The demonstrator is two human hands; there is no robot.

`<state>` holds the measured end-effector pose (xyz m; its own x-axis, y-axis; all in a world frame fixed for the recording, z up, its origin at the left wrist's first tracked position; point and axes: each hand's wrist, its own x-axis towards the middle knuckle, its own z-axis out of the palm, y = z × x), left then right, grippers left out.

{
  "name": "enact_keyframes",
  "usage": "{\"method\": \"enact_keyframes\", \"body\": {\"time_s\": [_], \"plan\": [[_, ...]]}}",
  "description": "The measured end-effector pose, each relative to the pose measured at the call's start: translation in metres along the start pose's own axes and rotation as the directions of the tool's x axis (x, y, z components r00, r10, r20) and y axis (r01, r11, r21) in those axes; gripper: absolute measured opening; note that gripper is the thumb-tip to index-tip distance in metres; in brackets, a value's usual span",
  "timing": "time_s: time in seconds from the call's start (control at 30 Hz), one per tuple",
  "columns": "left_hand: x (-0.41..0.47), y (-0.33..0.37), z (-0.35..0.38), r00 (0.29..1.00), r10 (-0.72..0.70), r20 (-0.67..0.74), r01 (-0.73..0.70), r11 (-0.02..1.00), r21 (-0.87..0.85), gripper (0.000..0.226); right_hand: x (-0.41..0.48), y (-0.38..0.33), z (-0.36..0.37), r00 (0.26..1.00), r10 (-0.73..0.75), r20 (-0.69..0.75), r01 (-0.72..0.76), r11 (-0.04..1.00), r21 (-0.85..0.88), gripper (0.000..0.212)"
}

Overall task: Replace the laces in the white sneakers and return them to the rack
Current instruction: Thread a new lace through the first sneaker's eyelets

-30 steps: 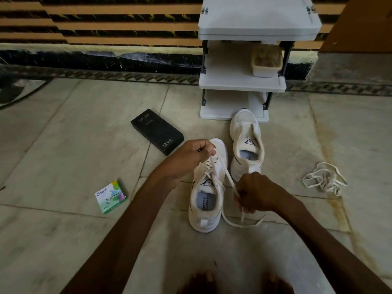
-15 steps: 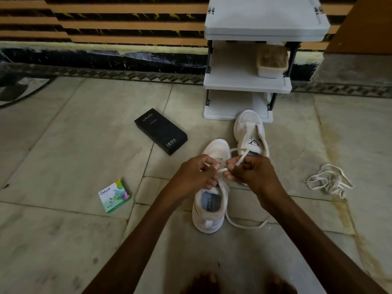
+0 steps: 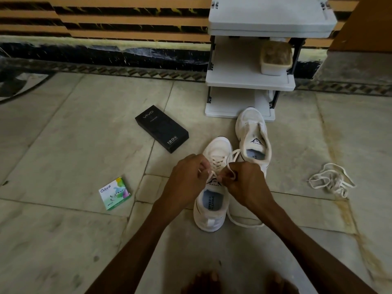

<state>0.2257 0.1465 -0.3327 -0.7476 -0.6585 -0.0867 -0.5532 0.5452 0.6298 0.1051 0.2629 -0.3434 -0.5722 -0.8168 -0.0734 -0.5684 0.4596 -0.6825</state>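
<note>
Floor-level view, left to right. A small green-and-white box (image 3: 114, 193) lies flat on the stone floor (image 3: 63, 145). Beyond it and to the right, well apart, lies a long black box (image 3: 161, 128), set at an angle.

At centre, the left hand (image 3: 188, 177) hovers over the tongue of the near sneaker (image 3: 210, 209). Its grip is closed: the fingers are curled and pinch one end of the white lace (image 3: 244, 223) just above the upper eyelets. The near sneaker stands upright on the floor, toe pointing away, with the lace crossed through its eyelets.

The right hand (image 3: 244, 181) is just beside the left one, fingertips nearly meeting. Its grip is also closed, pinching a loop of the same lace. A slack length of lace runs down past this wrist and curves along the floor beside the sneaker's heel.

The far sneaker (image 3: 254, 134) stands just behind and to the right of the near one, the two sides touching or nearly so. Its toe reaches the base of the white rack (image 3: 250, 81), which stands against the wall. A pale tub (image 3: 275, 58) sits on the rack's middle shelf.

At right, well apart from both sneakers, a tangled pile of loose laces (image 3: 331, 181) lies on the floor. Bare toes (image 3: 205, 281) show at the bottom edge.
</note>
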Motion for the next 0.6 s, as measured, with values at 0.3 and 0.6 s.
{"method": "enact_keyframes", "body": {"time_s": [0.3, 0.6], "plan": [[-0.005, -0.013, 0.014, 0.98, -0.189, 0.06, 0.195, 0.972, -0.129, 0.009, -0.002, -0.013, 0.023, 0.983, -0.185, -0.017, 0.158, 0.882, -0.445, 0.026], [0.001, -0.022, 0.013, 0.96, -0.251, 0.122, 0.274, 0.935, -0.227, 0.019, 0.0, -0.018, 0.032, 0.991, -0.132, 0.016, 0.121, 0.851, -0.51, 0.031]]}}
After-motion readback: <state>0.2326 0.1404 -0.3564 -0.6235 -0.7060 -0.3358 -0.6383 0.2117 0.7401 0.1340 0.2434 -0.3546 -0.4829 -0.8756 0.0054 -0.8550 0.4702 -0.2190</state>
